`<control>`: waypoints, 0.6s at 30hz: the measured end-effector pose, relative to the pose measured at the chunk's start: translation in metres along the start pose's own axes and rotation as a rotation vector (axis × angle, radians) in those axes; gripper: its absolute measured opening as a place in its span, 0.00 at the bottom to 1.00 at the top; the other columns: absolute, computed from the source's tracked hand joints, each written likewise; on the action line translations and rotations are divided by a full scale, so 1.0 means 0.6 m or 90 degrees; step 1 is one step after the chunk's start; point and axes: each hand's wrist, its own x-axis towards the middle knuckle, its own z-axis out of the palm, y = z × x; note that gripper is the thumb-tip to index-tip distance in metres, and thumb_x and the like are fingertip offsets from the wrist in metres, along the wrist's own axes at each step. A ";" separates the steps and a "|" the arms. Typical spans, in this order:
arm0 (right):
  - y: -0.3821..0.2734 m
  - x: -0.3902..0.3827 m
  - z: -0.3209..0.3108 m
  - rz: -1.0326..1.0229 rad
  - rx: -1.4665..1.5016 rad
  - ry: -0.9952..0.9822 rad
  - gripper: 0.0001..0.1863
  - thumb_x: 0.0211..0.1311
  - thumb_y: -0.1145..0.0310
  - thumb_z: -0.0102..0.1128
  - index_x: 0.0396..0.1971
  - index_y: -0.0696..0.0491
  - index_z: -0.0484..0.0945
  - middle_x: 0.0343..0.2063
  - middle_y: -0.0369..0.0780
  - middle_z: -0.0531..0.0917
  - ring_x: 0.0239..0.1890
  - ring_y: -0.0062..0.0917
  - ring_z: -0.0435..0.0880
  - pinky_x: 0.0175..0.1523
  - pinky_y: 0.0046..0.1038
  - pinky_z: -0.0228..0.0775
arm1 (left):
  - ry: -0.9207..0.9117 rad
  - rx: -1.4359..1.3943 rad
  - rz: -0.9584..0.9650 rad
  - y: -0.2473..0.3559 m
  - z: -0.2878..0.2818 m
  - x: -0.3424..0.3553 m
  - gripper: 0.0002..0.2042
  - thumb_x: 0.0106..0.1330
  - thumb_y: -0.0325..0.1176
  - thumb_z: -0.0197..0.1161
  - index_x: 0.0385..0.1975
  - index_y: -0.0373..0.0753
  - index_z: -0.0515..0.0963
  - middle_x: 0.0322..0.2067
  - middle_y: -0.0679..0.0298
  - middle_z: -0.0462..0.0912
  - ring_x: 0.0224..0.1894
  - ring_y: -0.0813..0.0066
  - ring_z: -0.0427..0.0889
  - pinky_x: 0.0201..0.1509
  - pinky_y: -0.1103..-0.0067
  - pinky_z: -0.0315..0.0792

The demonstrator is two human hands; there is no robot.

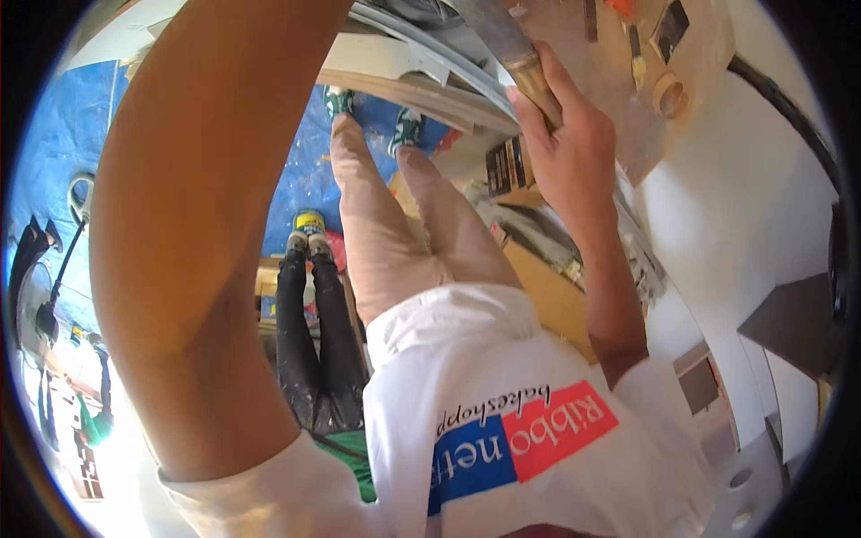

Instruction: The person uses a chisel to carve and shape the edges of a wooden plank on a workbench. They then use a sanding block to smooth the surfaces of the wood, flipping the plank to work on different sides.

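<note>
My right hand point(578, 148) is closed around the wooden handle of a putty knife point(535, 85), whose flat grey blade points up toward the top edge. The blade's far end is cut off by the frame. My left arm point(202, 206) is raised and crosses the left side of the view, leaving through the top edge, so the left hand does not show. Beyond my right hand, a board point(632, 117) holds a brush point(638, 58), a roll of tape point(670, 94) and a dark square piece point(670, 31).
Blue sheeting point(300, 179) covers the floor around my feet. Another person in black trousers point(309, 341) is close on my left. Long boards and metal strips point(430, 58) lie ahead. Beside my right leg are a dark box point(508, 169) and cardboard point(552, 291). A white wall point(717, 206) rises at right.
</note>
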 end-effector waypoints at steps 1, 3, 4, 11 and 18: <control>-0.005 -0.010 0.003 0.017 0.008 -0.008 0.28 0.68 0.62 0.67 0.67 0.48 0.76 0.36 0.50 0.87 0.38 0.47 0.86 0.44 0.38 0.77 | -0.062 -0.020 -0.036 0.017 -0.016 0.003 0.15 0.72 0.39 0.60 0.48 0.37 0.87 0.56 0.46 0.82 0.64 0.49 0.77 0.72 0.64 0.67; -0.002 -0.008 0.010 -0.050 -0.018 0.002 0.30 0.67 0.62 0.68 0.68 0.48 0.75 0.38 0.49 0.87 0.39 0.47 0.86 0.45 0.37 0.77 | 0.130 0.066 0.003 -0.039 0.014 -0.014 0.16 0.73 0.39 0.59 0.50 0.38 0.87 0.61 0.45 0.79 0.65 0.49 0.76 0.74 0.65 0.66; 0.019 -0.012 0.015 -0.068 -0.032 0.028 0.30 0.67 0.63 0.68 0.68 0.48 0.74 0.39 0.49 0.87 0.40 0.46 0.86 0.46 0.37 0.77 | 0.109 0.014 0.012 -0.023 -0.001 -0.006 0.16 0.72 0.39 0.59 0.49 0.37 0.87 0.59 0.45 0.80 0.65 0.50 0.76 0.74 0.65 0.66; 0.019 -0.026 -0.019 0.050 -0.039 -0.031 0.32 0.66 0.67 0.68 0.70 0.46 0.72 0.44 0.49 0.87 0.44 0.44 0.87 0.50 0.39 0.77 | 0.071 -0.012 0.048 -0.018 -0.022 -0.005 0.14 0.70 0.37 0.60 0.44 0.35 0.87 0.49 0.45 0.85 0.59 0.48 0.79 0.72 0.64 0.67; 0.012 -0.021 -0.026 -0.005 -0.091 -0.016 0.32 0.66 0.67 0.68 0.70 0.45 0.72 0.42 0.47 0.87 0.41 0.43 0.87 0.46 0.39 0.78 | 0.068 -0.023 0.007 -0.007 -0.029 -0.006 0.13 0.68 0.37 0.61 0.40 0.35 0.87 0.44 0.46 0.86 0.55 0.51 0.81 0.66 0.63 0.72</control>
